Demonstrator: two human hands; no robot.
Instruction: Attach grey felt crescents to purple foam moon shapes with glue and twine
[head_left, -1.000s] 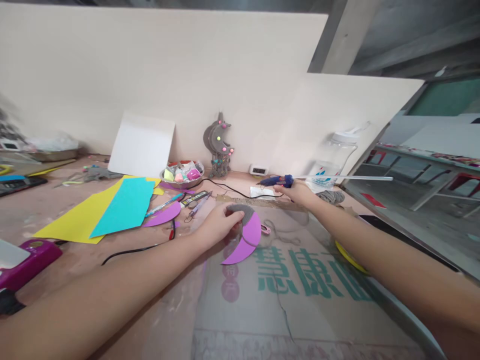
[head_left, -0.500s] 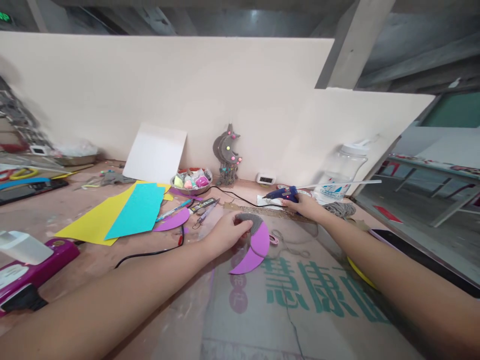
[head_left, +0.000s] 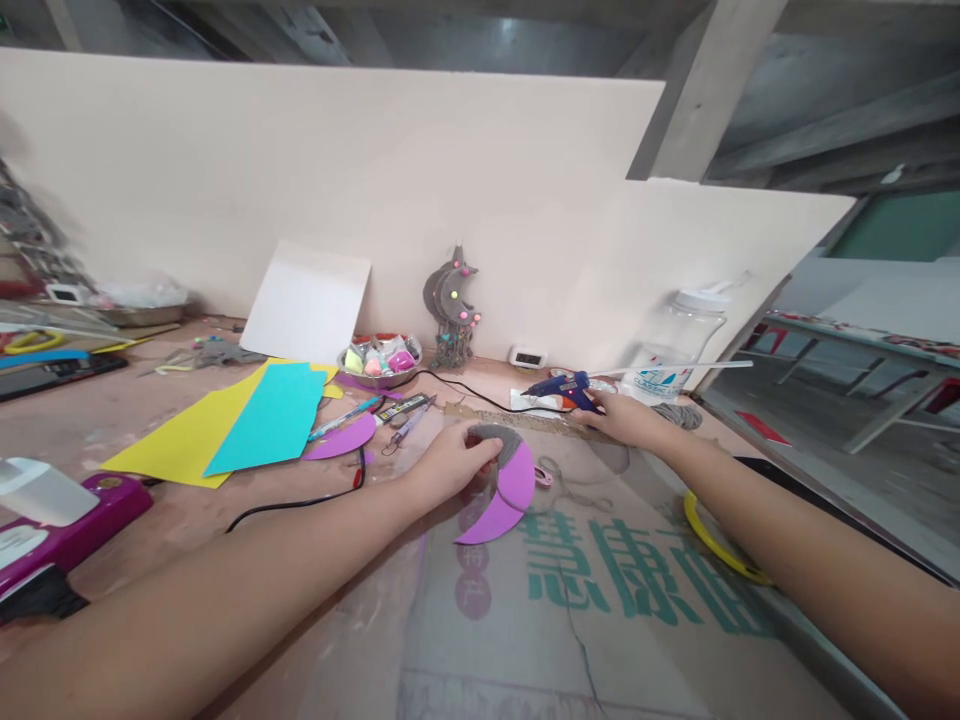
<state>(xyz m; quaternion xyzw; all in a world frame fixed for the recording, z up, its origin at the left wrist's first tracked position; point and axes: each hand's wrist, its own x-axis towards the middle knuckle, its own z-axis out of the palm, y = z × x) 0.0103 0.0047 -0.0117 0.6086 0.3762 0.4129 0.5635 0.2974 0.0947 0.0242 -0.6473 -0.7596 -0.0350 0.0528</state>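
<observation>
My left hand [head_left: 457, 465] pinches the upper end of a purple paper crescent [head_left: 517, 487]. Grey cord covers that end of the crescent, and a loose strand crosses its purple part. At the back of the table, my right hand [head_left: 619, 418] has its fingers around the handle end of a blue hot glue gun [head_left: 559, 387]. The orange trigger shows, and the nozzle points left over a small white sheet [head_left: 534, 402]. Part of the handle and the fingertips are hidden.
A grey crescent ornament [head_left: 454, 295] hangs against the white partition. Yellow paper [head_left: 176, 430] and turquoise paper [head_left: 270, 415] lie left, near a bowl of pompoms [head_left: 381, 358]. A black cable [head_left: 300, 508] runs to the magenta power strip [head_left: 112, 510]. A plastic jug [head_left: 671, 345] stands right.
My right hand has shifted slightly back along the glue gun's handle, exposing the trigger. The glue gun has hardly moved. My left hand still holds the crescent, while the view has shifted slightly.
</observation>
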